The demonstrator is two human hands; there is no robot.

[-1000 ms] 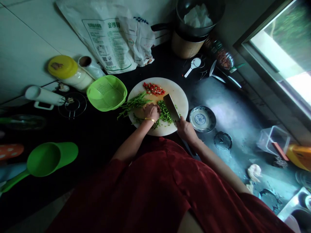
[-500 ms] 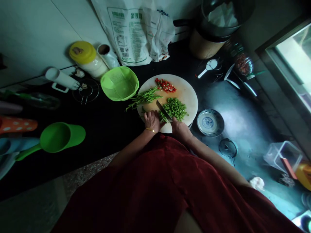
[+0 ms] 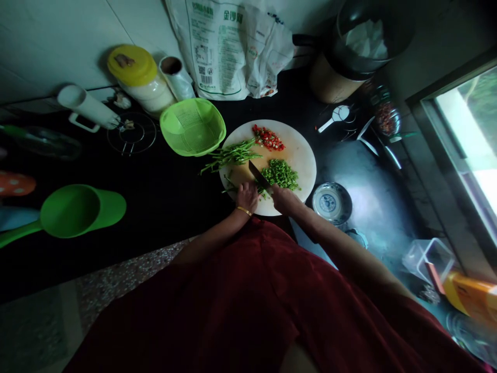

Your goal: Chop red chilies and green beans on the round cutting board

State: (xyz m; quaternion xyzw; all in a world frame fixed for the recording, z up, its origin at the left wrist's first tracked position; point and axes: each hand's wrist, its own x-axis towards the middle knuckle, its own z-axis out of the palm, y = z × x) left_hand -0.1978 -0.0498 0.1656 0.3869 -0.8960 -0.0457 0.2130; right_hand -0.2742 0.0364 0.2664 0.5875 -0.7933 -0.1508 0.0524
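My right hand is wrapped round the handle of a kitchen knife, its blade slanting up and left over a round white cutting board. Beside the blade, my left hand, with a gold bracelet at the wrist, presses curled fingers down on green stalks whose ends stick out to its left. Chopped green stalks lie in a heap right of the blade. Chopped red chillies are piled at the board's far side. A bundle of uncut green stalks overhangs the left edge.
A green basket stands left of the board, a patterned dish right of it. Behind are a white printed sack, a yellow-lidded jar and a pot. A green scoop lies at left.
My left hand has drawn its fingers and thumb in against the stalks, close by the knife. The knife stays over the board's middle. The whole view has shifted slightly.
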